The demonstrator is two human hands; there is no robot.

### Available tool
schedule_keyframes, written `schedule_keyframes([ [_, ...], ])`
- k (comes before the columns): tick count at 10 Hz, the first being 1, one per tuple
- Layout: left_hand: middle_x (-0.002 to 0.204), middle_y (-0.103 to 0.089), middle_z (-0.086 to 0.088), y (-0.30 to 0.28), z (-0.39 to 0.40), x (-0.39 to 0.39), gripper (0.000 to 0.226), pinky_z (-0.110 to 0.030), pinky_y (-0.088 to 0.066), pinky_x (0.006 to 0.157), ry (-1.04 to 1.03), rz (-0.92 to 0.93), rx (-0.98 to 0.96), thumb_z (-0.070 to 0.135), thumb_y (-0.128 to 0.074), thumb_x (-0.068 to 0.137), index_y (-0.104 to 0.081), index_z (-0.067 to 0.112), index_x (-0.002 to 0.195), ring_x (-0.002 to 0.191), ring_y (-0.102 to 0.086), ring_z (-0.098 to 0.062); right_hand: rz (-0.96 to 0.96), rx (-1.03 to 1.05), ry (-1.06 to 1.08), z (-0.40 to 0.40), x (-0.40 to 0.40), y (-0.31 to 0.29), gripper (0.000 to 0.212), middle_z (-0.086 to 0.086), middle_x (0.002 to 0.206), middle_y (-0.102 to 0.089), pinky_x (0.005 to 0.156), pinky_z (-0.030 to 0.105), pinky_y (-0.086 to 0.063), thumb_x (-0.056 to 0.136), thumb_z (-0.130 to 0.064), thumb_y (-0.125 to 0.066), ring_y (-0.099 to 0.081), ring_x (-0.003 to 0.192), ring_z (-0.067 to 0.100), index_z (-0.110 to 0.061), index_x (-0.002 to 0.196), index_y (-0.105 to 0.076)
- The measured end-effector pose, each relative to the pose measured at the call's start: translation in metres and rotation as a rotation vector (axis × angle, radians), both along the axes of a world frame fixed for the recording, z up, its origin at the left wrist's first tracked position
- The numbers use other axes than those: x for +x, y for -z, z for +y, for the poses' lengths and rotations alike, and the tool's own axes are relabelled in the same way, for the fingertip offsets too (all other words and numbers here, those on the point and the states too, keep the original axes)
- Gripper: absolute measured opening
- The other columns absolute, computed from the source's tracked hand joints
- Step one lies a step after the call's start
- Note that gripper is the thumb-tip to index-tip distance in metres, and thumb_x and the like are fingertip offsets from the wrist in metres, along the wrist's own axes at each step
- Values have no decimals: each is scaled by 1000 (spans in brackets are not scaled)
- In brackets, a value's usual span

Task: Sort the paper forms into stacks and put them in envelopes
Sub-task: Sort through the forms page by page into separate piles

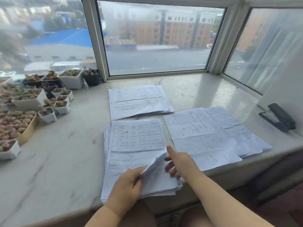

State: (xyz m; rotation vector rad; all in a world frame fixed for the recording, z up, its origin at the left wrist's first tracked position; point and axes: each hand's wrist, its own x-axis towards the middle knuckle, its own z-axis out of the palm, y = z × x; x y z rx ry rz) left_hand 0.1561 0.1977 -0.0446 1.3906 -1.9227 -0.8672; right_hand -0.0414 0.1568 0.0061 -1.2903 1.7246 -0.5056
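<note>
A thick stack of printed forms (136,141) lies at the near edge of a marble windowsill (65,153). My left hand (129,185) rests on its lower part and pinches the curled right corner of the top sheet (154,163). My right hand (178,161) is just right of that lifted corner, thumb pointing up and fingers curled under the edge of the sheet. A second stack of forms (139,102) lies farther back. A third, fanned pile of sheets (209,135) with handwriting lies to the right. No envelope is in view.
Several small white pots of succulents (47,102) and a tan tray of round plants (16,125) crowd the left of the sill. A black stapler (278,117) sits at the far right. Windows (155,38) close off the back and right sides.
</note>
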Motion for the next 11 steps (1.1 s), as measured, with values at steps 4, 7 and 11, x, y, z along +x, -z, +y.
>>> schedule_keyframes([
  [4, 110, -71, 1, 80, -181, -112, 58, -26, -50, 89, -89, -650, -879, 49, -60, 61, -66, 27, 114, 103, -66, -18, -217, 201, 5, -11, 5, -11, 12, 4, 61, -58, 45, 20, -44, 89, -12, -61, -53, 43, 10, -9, 78, -57],
  [7, 109, -72, -2, -46, -33, -9, 49, -20, -46, 89, 124, -741, -871, 49, -28, 100, -67, 26, 116, 101, -67, -16, -167, -112, -119, -39, 3, -23, 24, 2, 60, -60, 58, 30, -45, 86, -10, -49, -49, 56, 10, -27, 98, -61],
  [11, 127, -60, -19, -88, -268, 36, 55, -48, -40, 102, -245, -573, -688, -9, -40, 75, -62, 4, 124, 116, -58, -38, -860, -248, 90, -253, 20, -89, 21, 8, 92, -69, 67, 26, -56, 99, -6, -47, -66, 71, 16, -11, 116, -58],
])
